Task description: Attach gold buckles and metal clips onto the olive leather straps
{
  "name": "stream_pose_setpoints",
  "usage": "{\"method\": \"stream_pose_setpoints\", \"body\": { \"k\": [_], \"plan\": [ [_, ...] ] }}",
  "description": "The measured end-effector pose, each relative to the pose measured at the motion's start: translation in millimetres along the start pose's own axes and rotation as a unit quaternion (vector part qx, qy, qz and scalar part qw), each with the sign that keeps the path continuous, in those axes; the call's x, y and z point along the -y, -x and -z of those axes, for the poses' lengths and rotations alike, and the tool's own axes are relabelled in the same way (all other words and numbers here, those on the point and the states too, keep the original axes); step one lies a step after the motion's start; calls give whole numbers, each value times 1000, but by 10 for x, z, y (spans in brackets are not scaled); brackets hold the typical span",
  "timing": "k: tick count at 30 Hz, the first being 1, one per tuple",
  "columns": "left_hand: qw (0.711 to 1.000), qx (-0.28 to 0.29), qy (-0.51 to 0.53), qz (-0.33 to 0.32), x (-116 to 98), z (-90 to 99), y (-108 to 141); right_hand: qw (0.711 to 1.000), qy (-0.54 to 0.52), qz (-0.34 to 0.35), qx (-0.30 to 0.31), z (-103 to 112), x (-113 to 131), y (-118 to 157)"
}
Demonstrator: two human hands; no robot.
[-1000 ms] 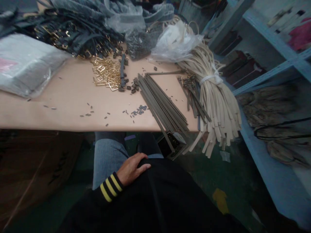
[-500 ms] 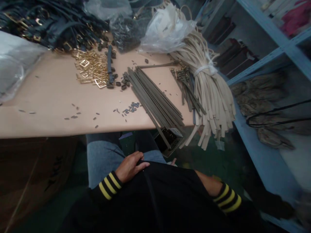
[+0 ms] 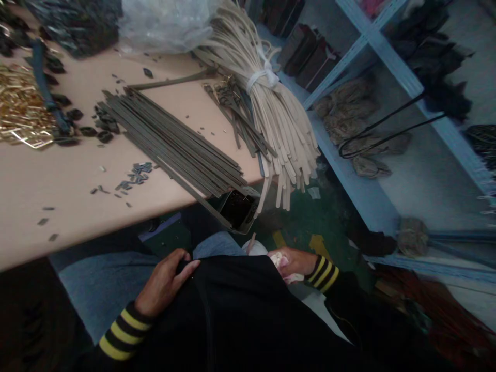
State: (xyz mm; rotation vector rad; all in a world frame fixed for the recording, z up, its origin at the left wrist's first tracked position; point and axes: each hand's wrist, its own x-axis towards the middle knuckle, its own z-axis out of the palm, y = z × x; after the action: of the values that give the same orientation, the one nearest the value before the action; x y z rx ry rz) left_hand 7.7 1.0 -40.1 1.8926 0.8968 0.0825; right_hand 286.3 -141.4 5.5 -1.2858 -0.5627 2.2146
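The black garment (image 3: 236,305) is matt cloth, and its knit cuff (image 3: 124,328) has a soft, ribbed look. Under it, the denim trousers (image 3: 104,279) look matt and faded. On the left, the metal buckles (image 3: 21,106) shine a glossy gold against the smooth, matt laminate tabletop (image 3: 50,191). Farther right lie matt grey-olive strips (image 3: 170,139) and a bundle of cream leather-like straps (image 3: 289,132), bound by a glossy white plastic tie (image 3: 262,76). The far plastic bag (image 3: 165,23) is thin, clear and crinkled.

Light: dim, flat | table (image 3: 46,175) brighter than floor (image 3: 298,217) | shadow: dark under table | edges: bent, slightly blurred by wide lens
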Motion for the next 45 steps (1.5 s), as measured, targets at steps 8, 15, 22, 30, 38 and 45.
{"method": "stream_pose_setpoints", "body": {
  "k": [8, 15, 22, 30, 38, 45],
  "plan": [
    [1000, -10, 6, -3, 22, 2, -9, 990, -96, 55, -90, 294, -210, 105],
    [980, -149, -7, -132, -313, 85, -95, 982, -108, 130, -85, -26, 100, -231],
    [969, -58, 81, -228, -890, 3, -291, 988, 28, 133, -68, -402, 438, -448],
    [967, -60, 192, -153, -841, -96, -321, 983, 6, 160, -86, -588, 447, -588],
    [808, -169, 563, 49, -703, 88, -302, 973, -115, 160, -123, -651, 494, -606],
    [827, -75, 545, 115, -729, 47, -235, 964, -148, 176, -136, -741, 551, -662]
  ]
}}
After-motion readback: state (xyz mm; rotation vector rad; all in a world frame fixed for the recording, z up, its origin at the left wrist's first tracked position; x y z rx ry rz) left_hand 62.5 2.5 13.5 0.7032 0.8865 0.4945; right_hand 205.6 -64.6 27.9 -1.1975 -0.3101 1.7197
